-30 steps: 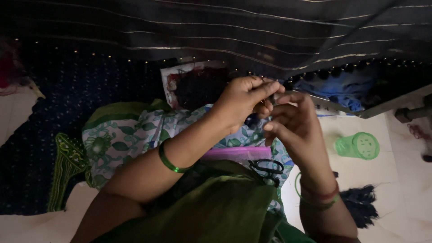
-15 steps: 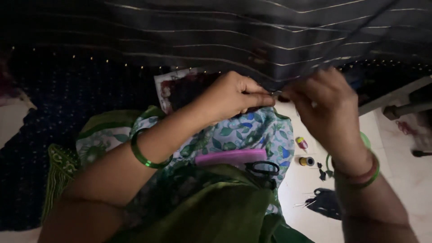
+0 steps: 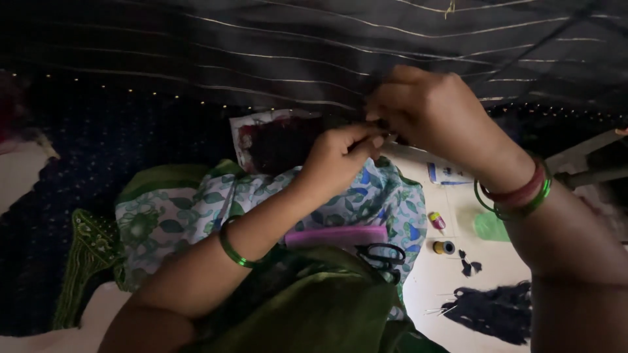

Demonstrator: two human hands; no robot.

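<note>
Both hands work the hem of the dark striped cloth (image 3: 314, 46), upper centre of frame. Left hand (image 3: 343, 153) pinches shut at the edge; right hand (image 3: 428, 111) closes on the cloth just above. Hand-stitching step, likely. Scissors (image 3: 383, 253) and pink comb (image 3: 337, 235) lie on the lap, lower centre.

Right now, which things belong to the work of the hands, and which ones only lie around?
In use:
- left hand, pinching at the cloth's edge
- right hand, gripping the same spot
- dark striped cloth

Lying about:
- scissors and pink comb on the lap
- thread spool on the floor
- small bottle
- dark tassel threads
</note>
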